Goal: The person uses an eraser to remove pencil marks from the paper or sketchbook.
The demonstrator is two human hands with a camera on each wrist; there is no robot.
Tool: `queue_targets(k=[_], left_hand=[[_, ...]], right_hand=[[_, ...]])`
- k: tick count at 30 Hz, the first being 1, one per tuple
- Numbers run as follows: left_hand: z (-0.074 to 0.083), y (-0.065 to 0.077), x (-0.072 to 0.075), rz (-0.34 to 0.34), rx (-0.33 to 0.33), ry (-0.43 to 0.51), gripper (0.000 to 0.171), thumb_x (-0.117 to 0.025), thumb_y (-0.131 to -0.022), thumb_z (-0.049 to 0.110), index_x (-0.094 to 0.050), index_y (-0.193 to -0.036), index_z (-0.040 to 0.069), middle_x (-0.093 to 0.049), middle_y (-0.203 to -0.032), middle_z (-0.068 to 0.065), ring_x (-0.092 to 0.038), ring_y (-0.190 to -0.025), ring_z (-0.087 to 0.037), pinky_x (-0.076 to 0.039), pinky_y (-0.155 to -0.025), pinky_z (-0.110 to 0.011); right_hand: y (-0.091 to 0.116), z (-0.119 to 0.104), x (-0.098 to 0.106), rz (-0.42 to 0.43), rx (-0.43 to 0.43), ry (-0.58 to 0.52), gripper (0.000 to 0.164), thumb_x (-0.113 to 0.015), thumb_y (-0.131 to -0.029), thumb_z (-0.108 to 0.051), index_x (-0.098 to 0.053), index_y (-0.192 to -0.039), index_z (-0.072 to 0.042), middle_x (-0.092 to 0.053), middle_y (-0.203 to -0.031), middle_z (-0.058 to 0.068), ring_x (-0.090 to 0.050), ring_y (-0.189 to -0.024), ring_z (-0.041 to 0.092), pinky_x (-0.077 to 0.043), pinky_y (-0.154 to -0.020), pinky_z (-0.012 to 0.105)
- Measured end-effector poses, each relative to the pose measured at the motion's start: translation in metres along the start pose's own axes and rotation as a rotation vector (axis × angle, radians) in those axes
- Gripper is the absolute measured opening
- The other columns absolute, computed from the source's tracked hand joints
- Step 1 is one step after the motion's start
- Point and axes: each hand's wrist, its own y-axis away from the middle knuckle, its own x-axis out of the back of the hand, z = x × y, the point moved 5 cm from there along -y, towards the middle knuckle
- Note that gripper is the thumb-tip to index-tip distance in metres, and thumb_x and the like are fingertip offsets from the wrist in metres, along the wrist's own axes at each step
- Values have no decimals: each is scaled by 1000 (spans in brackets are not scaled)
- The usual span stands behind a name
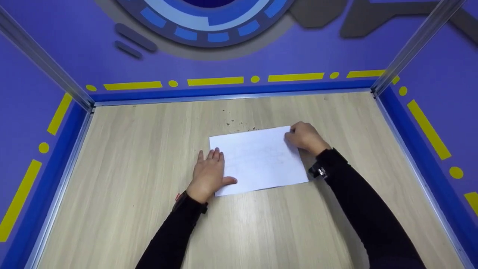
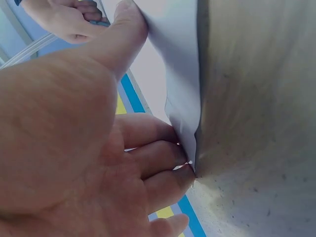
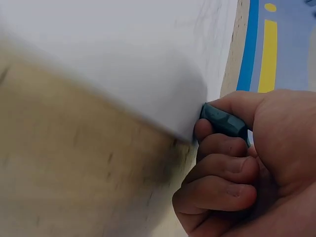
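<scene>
In the head view, a white rectangular sheet of paper [image 1: 257, 164] lay slightly askew on a pale wood-grain tabletop [image 1: 142, 175]. A person's left hand [image 1: 207, 177] was spread along the sheet's left edge, thumb reaching in over the surface, while the right hand [image 1: 307, 137] was at the sheet's far right corner. Small dark crumbs [image 1: 241, 123] dotted the wood just beyond the sheet's far edge.

In the left wrist view, the left hand gripped nothing: its fingers were relaxed, tips against the sheet's edge, which looked wavy there. Pressing that border flat would likely have steadied the sheet best.

In the right wrist view, the right hand pinched a small blue-green faceted block [image 3: 225, 121] between thumb and forefinger at the sheet's corner, the other fingers curled. Its material could not be told. The step appeared to be rubbing; light strokes running outward, away from the left hand's hold, seemed wisest, since pushing inward from the sheet's corner could have creased it.
</scene>
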Motion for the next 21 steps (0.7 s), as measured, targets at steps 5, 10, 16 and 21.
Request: queue_targets(k=[5, 10, 16, 21], left_hand=[[1, -2, 0, -11, 0, -14, 114, -73, -93, 74, -40, -168, -5, -38, -177, -25, -36, -168, -39, -21, -139, -65], [2, -2, 0, -16, 4, -11, 114, -74, -93, 74, -40, -168, -5, -37, -177, -26, -36, -168, -40, -20, -140, -64], [2, -3, 0, -10, 7, -18, 114, -74, -93, 74, -40, -168, -5, -38, -177, -26, -37, -167, -40, -21, -140, -63], [3, -2, 1, 6, -4, -33, 115, -74, -91, 75, -42, -166, -6, -40, -175, -27, -39, -166, -40, -22, -139, -64]], right_hand=[[4, 0, 2, -1, -32, 25, 39, -58, -103, -28, -48, -68, -14, -44, -68, 1, -47, -67, 23, -37, -60, 34], [9, -14, -4, -13, -42, -20, 40, -59, -105, -32, -50, -70, -15, -50, -71, 3, -52, -67, 23, -42, -61, 34], [10, -52, -25, -78, 11, -50, 38, -61, -106, -36, -53, -76, -15, -51, -76, 3, -54, -72, 23, -46, -67, 36], [5, -97, -47, -70, 64, 13, 33, -60, -106, -32, -68, -87, -6, -68, -92, 12, -65, -86, 30, -57, -81, 44]])
